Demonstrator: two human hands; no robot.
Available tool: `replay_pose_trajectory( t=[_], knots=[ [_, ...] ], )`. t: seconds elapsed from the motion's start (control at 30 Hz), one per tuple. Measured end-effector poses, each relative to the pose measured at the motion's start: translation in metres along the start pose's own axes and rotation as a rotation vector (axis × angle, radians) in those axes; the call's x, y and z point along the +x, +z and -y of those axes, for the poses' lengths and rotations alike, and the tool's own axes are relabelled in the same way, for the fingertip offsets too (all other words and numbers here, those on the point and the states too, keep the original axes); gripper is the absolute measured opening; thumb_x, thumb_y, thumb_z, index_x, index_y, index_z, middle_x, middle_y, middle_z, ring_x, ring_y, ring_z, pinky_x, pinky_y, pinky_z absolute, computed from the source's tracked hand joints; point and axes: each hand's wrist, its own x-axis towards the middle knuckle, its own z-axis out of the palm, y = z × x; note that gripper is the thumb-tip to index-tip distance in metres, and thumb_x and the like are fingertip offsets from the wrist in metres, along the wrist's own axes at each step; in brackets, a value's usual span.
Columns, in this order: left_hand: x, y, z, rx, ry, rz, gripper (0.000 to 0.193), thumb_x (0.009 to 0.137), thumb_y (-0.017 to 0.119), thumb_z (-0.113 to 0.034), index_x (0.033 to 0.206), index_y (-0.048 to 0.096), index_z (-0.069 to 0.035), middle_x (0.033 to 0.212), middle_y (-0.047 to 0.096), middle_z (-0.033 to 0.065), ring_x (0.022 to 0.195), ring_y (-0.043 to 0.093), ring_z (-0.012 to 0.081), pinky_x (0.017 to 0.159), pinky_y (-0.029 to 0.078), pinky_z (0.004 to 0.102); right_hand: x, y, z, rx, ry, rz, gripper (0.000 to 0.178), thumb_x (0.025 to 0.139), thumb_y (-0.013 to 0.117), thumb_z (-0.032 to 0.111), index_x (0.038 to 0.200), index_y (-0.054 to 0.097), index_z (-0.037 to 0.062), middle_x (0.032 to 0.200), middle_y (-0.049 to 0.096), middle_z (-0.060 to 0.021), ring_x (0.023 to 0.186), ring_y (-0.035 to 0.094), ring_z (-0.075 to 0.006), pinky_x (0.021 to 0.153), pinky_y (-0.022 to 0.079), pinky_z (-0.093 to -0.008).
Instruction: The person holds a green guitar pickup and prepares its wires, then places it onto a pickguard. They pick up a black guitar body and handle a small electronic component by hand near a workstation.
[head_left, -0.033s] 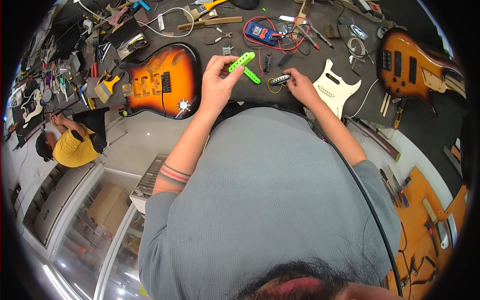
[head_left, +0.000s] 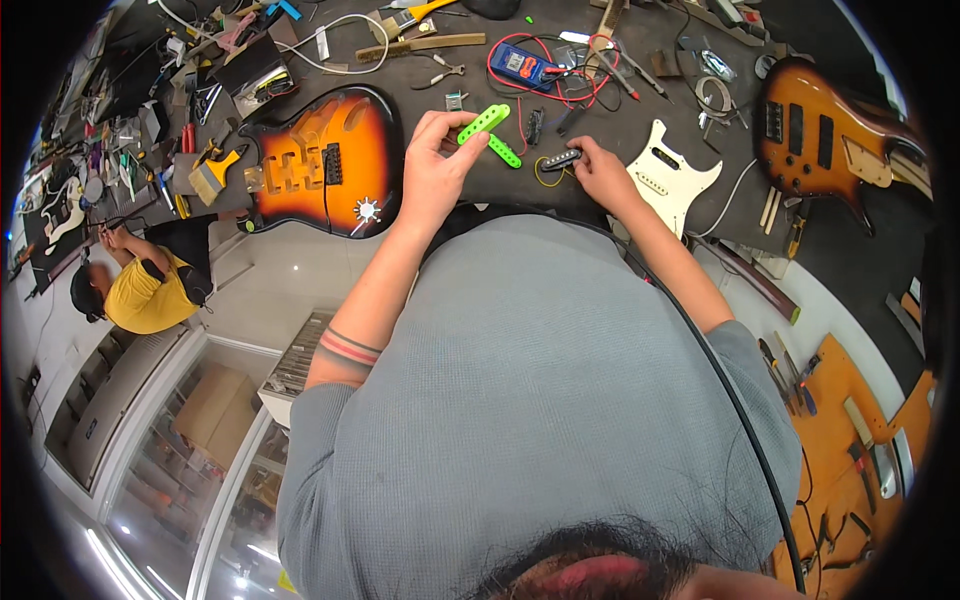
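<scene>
While a sunburst guitar body [head_left: 295, 165] lies at the left, close to the near edge of the dark workbench [head_left: 425, 100], the left hand [head_left: 437, 165] beside it pinches a bright green single-coil pickup cover [head_left: 482, 124], thumb and fingertips parted only by the cover's width. A second green cover [head_left: 506, 153] sits just below it, and farther right the right hand [head_left: 605, 178] has its thumb and fingers closed on one end of a dark single-coil pickup [head_left: 562, 160] with a thin yellow wire [head_left: 545, 177] looping off. Beyond lie a cream pickguard [head_left: 672, 170] and, at far right, a sunburst bass body [head_left: 822, 130]. From left to right, the likely trouble is this: a careless left forearm could nudge the guitar body at the edge; the cover, held by the fingertips, could slip if squeezed off-centre; the yellow wire could snag or break if the pickup were pulled while its loop was caught. As for what is hard to make out, whether the two green covers touch is unclear, the left hand's curled fingers are partly hidden, the right hand hides the pickup's far end, and the right forearm covers part of the pickguard.
</scene>
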Motion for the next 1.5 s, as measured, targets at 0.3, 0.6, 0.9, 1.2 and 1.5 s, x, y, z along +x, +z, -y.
replay_pose_trajectory(
  t=[0.3, 0.6, 0.9, 1.2, 1.5],
  knots=[
    [-0.002, -0.004, 0.006, -0.042, -0.109, -0.050, 0.025, 0.096, 0.081, -0.010, 0.118, 0.076, 0.000, 0.102, 0.067, 0.0008, 0.087, 0.058, 0.0082, 0.079, 0.050, 0.0249, 0.015, 0.007, 0.054, -0.263, -0.011, -0.259, 0.029, 0.097, 0.070, 0.033, 0.112, 0.073, 0.0083, 0.103, 0.079, -0.0186, 0.098, 0.075, -0.0425, 0.085, 0.058, -0.0518],
    [0.001, 0.006, -0.007, -0.315, -0.265, -0.031, 0.028, 0.098, 0.080, -0.009, 0.119, 0.067, 0.003, 0.103, 0.071, 0.0047, 0.092, 0.065, 0.0095, 0.083, 0.055, 0.0256, 0.057, 0.039, 0.045, -0.050, 0.237, -0.171, 0.042, 0.096, 0.076, 0.043, 0.095, 0.077, 0.0010, 0.084, 0.079, -0.0184, 0.087, 0.078, -0.0382, 0.080, 0.060, -0.0504],
    [0.015, 0.024, -0.004, -0.258, -0.343, 0.127, 0.031, 0.097, 0.081, -0.012, 0.118, 0.067, 0.005, 0.102, 0.073, 0.0067, 0.091, 0.068, 0.0114, 0.082, 0.057, 0.0270, 0.025, 0.012, 0.054, 0.670, 0.093, -0.057, 0.026, 0.105, 0.072, 0.028, 0.105, 0.069, 0.0025, 0.082, 0.073, -0.0039, 0.064, 0.064, -0.0088, 0.055, 0.046, -0.0262],
    [0.027, 0.047, -0.037, -0.060, -0.128, 0.151, 0.030, 0.097, 0.084, -0.014, 0.113, 0.067, 0.005, 0.100, 0.075, 0.0086, 0.091, 0.070, 0.0123, 0.082, 0.058, 0.0287, 0.001, -0.020, 0.113, 0.773, -0.098, -0.053, 0.019, 0.108, 0.069, 0.022, 0.108, 0.067, 0.0032, 0.089, 0.073, -0.0040, 0.070, 0.069, -0.0099, 0.059, 0.052, -0.0246],
    [0.018, 0.040, -0.049, -0.041, -0.165, 0.117, 0.026, 0.095, 0.085, -0.015, 0.103, 0.067, 0.001, 0.095, 0.075, 0.0088, 0.087, 0.069, 0.0120, 0.080, 0.058, 0.0299, -0.003, -0.023, 0.121, 0.837, -0.211, 0.045, 0.016, 0.112, 0.058, 0.014, 0.113, 0.065, -0.0001, 0.100, 0.076, -0.0114, 0.087, 0.075, -0.0168, 0.076, 0.061, -0.0310]
  ],
)
